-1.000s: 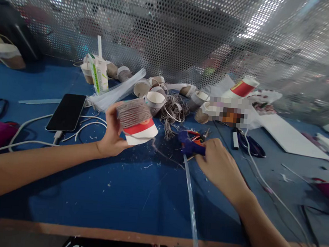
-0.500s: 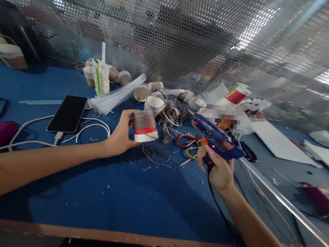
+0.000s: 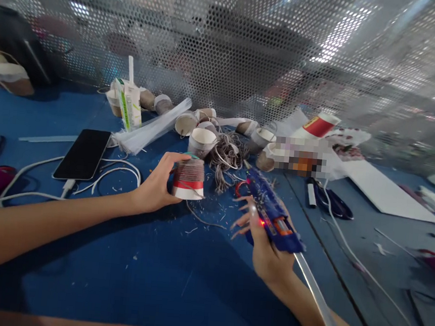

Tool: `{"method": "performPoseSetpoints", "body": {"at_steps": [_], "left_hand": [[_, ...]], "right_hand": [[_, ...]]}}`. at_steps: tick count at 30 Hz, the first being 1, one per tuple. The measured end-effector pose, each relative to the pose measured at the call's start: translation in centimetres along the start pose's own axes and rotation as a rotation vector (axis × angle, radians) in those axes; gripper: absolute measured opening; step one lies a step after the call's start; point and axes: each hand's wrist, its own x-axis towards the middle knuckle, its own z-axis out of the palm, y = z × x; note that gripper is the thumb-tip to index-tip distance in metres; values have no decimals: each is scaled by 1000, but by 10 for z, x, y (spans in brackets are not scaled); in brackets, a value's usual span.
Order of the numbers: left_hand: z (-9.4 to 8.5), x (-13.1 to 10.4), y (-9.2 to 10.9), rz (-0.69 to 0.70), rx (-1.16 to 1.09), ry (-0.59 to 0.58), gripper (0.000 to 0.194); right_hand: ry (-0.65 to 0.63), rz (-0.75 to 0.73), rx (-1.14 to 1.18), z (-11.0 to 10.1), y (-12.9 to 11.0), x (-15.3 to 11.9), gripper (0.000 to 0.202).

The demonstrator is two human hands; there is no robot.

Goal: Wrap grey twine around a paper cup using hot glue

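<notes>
Head view shows the left hand with its grip closed around the cord-wrapped paper cup, windings uppermost and the red and white part below; the cup sits in front of the white-lined cup near the cord heap, though whether it touches the desk I cannot tell. Well apart from it, the right hand has its grip wrapped about the blue glue gun, tip angled forward, with the clear glue stick trailing from its rear. Left of the left hand lies the black phone, plugged into the white cable.
</notes>
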Motion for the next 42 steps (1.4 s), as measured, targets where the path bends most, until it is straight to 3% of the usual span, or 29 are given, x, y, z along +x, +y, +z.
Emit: {"method": "performPoseSetpoints", "body": {"at_steps": [6, 10, 13, 17, 22, 29, 42], "left_hand": [[-2, -1, 9, 102, 49, -9, 76], [0, -3, 11, 122, 20, 8, 79], [1, -5, 8, 96, -41, 31, 84], [-1, -3, 5, 19, -34, -38, 88], [-3, 1, 6, -71, -8, -50, 84], [-2, -1, 7, -25, -66, 0, 81], [-2, 1, 8, 62, -84, -73, 86]], "right_hand": [[-69, -9, -47, -11, -24, -7, 3], [-84, -36, -76, -15, -29, -7, 7], [-111, -74, -91, -17, -30, -4, 8], [-116, -187, -121, -14, -29, 0, 16], [-133, -241, -118, -7, -21, 2, 18], [-88, -451, -192, -11, -14, -1, 24], [-306, -383, -29, -7, -9, 3, 27]]}}
